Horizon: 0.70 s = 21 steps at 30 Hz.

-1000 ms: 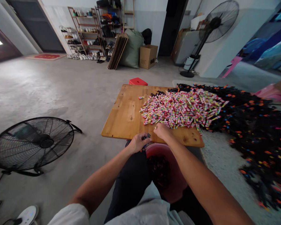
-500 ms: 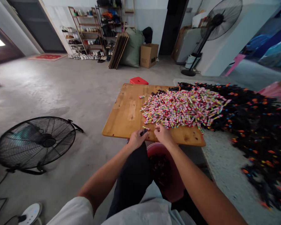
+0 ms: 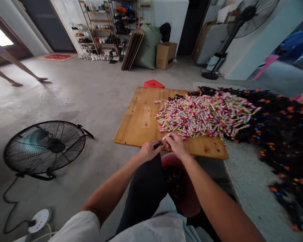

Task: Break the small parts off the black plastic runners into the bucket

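Over the near edge of the wooden board [image 3: 141, 117], my left hand [image 3: 148, 151] is closed around a small black piece [image 3: 158, 145]. Close beside it on the right, my right hand [image 3: 176, 146] pinches a small pink-and-white tube [image 3: 164, 137], mostly covered by the fingers. The two hands nearly touch. Just beyond them lies a heap of small printed tubes [image 3: 199, 114] in pink, white, yellow and green. Below the board, a red basin [image 3: 193, 201] between my legs holds dark pieces [image 3: 175, 178], too shadowed to make out.
Black pieces with orange tips [image 3: 280, 134] are heaped on the stone-like slab [image 3: 244, 168] at right. A floor fan [image 3: 57, 145] stands at left, its cord running to a white power hub [image 3: 39, 220]. A red stool [image 3: 154, 83] is behind the board. A person's legs [image 3: 17, 64] show far left.
My hands have come closer together, and the colourful tube seen between them before no longer shows there. A person's legs have come into view at far left. The camera has turned slightly left.
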Motion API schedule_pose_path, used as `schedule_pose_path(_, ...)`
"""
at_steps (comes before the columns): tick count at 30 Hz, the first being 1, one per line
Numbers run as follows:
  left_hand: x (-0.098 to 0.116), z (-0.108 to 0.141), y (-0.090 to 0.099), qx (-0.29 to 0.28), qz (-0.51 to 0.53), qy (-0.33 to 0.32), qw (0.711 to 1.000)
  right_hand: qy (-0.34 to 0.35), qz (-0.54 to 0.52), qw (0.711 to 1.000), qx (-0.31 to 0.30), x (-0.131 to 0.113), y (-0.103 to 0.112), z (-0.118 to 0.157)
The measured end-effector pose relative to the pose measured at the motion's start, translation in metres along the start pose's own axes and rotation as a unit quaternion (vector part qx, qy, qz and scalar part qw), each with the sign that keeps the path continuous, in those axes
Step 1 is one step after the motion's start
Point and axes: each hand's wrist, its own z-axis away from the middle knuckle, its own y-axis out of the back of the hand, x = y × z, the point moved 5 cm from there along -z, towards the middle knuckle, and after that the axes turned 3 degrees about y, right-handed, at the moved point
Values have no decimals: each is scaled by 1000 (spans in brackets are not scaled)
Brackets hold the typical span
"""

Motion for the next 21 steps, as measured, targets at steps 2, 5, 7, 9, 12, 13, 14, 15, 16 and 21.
schedule_pose_path(2, 9, 0, -2, -12, -10, -33, 999, -3, -71, 997, 3, -2, 5, 13)
schedule_pose_path(5, 21, 2, -6, -20, -51, -81, 995, 9, -116, 993, -7, -7, 10, 28)
schedule_pose_path(7, 26, 3, -8, -27, -73, -102, 992, 18, -125, 992, -18, -9, 13, 35)
schedule_pose_path(9, 29, 5, -9, -42, -88, -109, 989, 22, -116, 993, -15, -9, 16, 39)
schedule_pose_path(12, 33, 7, -10, -62, -101, -100, 988, 22, -97, 995, 0, -7, 22, 42)
schedule_pose_path(13, 35, 7, -10, -65, -101, -97, 988, 23, -93, 995, 2, -6, 24, 43)
schedule_pose_path(14, 36, 7, -10, -67, -99, -95, 988, 24, -89, 996, 4, -7, 26, 44)
schedule_pose_path(15, 38, 7, -10, -70, -96, -93, 989, 26, -85, 996, 5, -7, 28, 45)
schedule_pose_path(16, 39, 7, -10, -73, -95, -92, 989, 28, -79, 997, 6, -8, 30, 46)
schedule_pose_path(21, 42, 7, -11, -88, -124, -100, 983, 41, -8, 999, -5, -13, 36, 53)
